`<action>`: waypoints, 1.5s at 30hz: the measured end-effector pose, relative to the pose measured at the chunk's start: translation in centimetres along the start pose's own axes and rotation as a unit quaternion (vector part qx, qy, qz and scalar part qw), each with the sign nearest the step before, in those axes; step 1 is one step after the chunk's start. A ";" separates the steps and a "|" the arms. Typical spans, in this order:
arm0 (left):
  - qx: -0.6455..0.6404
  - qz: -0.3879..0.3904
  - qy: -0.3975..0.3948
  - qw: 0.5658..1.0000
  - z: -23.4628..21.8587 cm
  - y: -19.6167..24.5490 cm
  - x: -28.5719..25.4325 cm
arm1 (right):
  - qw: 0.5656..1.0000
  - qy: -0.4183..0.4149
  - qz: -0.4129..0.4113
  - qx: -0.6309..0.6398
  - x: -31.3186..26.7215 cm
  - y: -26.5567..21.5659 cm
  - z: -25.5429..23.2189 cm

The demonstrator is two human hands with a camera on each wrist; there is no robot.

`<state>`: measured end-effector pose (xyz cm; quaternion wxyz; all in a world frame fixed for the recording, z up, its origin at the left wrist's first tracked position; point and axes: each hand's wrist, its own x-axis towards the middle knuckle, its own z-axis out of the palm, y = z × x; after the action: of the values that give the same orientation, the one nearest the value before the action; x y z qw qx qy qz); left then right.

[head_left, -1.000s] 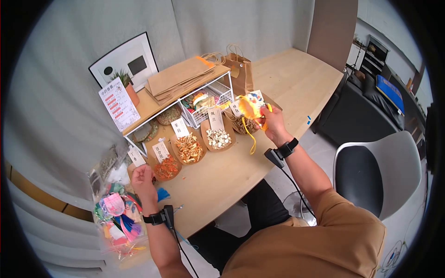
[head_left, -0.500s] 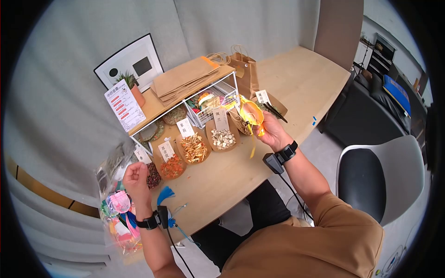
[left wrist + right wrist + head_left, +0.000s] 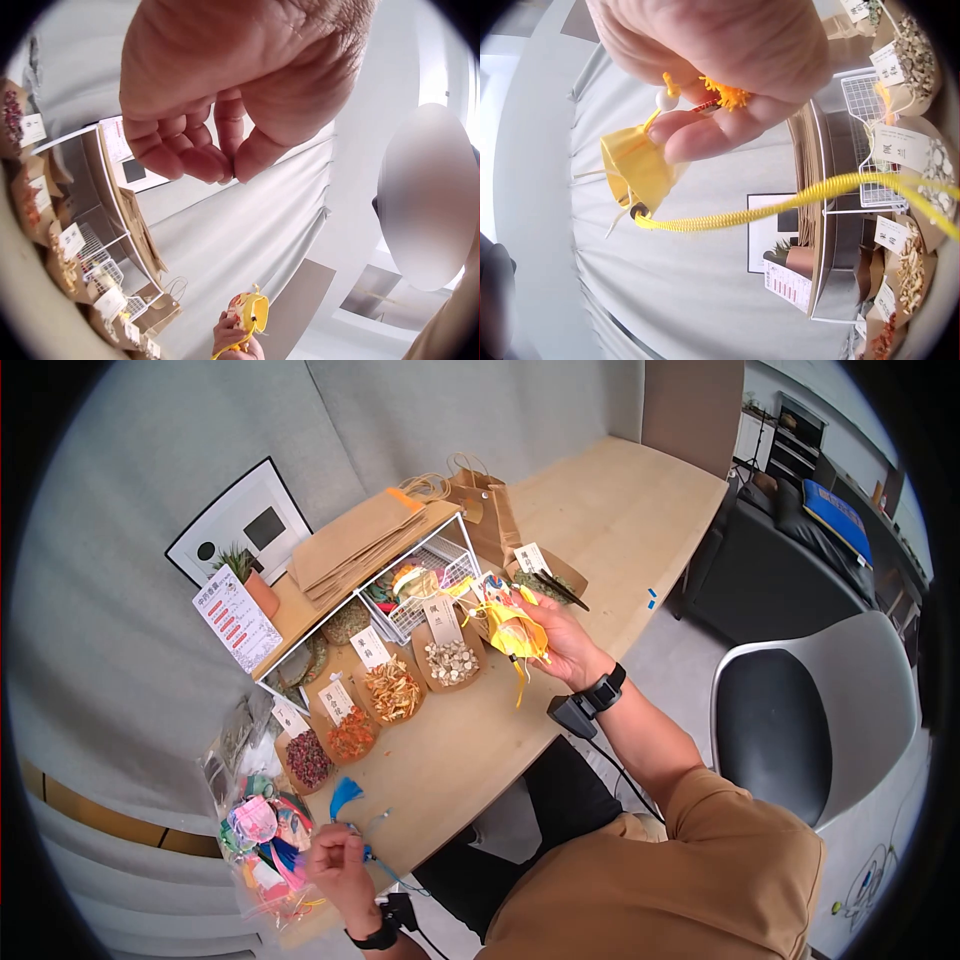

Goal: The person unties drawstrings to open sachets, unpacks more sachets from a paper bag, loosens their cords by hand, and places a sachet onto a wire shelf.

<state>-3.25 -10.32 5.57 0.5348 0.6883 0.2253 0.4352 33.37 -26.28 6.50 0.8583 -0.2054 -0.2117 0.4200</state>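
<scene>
My right hand (image 3: 568,645) holds a yellow drawstring pouch (image 3: 515,633) with a printed front, above the table near the row of paper bags. In the right wrist view the mouth of the pouch (image 3: 621,174) gapes, and a yellow cord (image 3: 765,211) crosses the picture. My left hand (image 3: 340,868) is at the table's near left edge, beside a blue tassel (image 3: 346,796). Its thumb and fingertips meet in the left wrist view, with a tiny dark piece (image 3: 234,176) pinched between them. The bag of dark red dried buds (image 3: 309,760) stands behind this hand.
Labelled paper bags of orange petals (image 3: 352,737), yellow-brown pieces (image 3: 392,692) and white pieces (image 3: 452,663) line the table. Behind them is a shelf (image 3: 290,624) with a wire basket (image 3: 470,566). Black tweezers (image 3: 562,589) lie on the far right bag. A chair (image 3: 770,725) stands right.
My left hand has drawn back from the bag of dark red buds toward the table's near edge. My right hand keeps hold of the pouch, now turned with its printed front showing.
</scene>
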 end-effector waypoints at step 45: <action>0.106 0.027 -0.033 0.993 6.9 -11.0 -5.1 | 0.894 -0.070 0.288 -0.337 -7.5 19.4 0.2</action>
<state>1.58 -14.42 -6.89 0.4541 0.7611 0.2335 0.4000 16.71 -21.38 -5.05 0.5624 -0.5042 -0.3312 0.5655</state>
